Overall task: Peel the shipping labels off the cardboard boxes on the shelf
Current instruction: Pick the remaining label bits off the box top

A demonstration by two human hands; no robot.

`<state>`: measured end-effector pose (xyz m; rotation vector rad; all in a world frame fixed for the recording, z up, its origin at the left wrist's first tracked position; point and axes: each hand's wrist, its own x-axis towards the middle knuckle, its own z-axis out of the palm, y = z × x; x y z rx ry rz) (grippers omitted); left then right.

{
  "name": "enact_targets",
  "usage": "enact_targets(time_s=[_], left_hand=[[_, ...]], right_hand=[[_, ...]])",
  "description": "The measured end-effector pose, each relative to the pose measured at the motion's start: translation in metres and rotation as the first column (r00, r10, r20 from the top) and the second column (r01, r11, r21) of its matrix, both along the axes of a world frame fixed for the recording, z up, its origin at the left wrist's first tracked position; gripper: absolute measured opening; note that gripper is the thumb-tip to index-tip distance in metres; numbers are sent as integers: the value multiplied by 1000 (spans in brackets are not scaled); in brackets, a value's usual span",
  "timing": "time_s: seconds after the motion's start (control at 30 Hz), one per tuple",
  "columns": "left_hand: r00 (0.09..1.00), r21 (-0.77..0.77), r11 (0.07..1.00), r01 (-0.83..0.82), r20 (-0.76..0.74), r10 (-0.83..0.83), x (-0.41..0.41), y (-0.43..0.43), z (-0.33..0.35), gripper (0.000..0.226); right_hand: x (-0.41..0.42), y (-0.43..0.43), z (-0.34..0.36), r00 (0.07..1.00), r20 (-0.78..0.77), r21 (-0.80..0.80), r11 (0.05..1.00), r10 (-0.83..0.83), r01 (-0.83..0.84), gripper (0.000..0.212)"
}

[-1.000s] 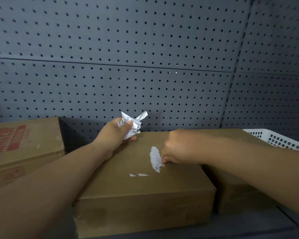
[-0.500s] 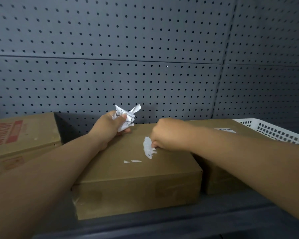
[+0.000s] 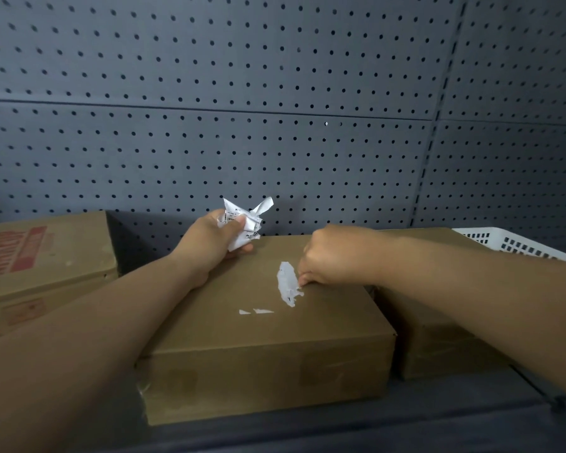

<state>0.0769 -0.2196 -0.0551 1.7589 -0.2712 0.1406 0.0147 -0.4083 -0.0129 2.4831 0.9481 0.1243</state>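
On the middle box (image 3: pixel 242 325), the right hand (image 3: pixel 335 256) pinches the label remnant (image 3: pixel 286 282) between its fingers (image 3: pixel 304 281); the left hand (image 3: pixel 211 245) clutches a crumpled label (image 3: pixel 245 223). Next probably needs a slow, low pull.

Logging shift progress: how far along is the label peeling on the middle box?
Done: most of the label sits crumpled in the left hand. In hand: the right hand pinches the white strip stuck on the middle box. Left: that strip and two small scraps.
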Motion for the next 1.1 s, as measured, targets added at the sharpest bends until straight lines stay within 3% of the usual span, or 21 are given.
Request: enact_targets(time_s=[0.3,0.5,0.77,0.93,1.1], left_hand=[[1000,-1,1000,6,-9,-6,4,0,-2,13],[1000,-52,999,8,-18,-9,3,0,-1,12],[1000,-57,998,3,-20,-4,4,0,-2,12],[1000,-51,999,2,-20,-3,4,0,-2,12],[1000,-12,1000,-1,-9,0,3,0,-2,14]], right_hand=[[2,1,-10,996,75,-24,999,50,-48,35],[1,-6,5,997,-70,141,989,-36,45,31],[3,-1,-2,999,26,-63,997,39,-37,40],[3,1,-7,997,29,-75,995,66,-64,38],[1,4,-15,989,144,-56,998,28,-20,26]])
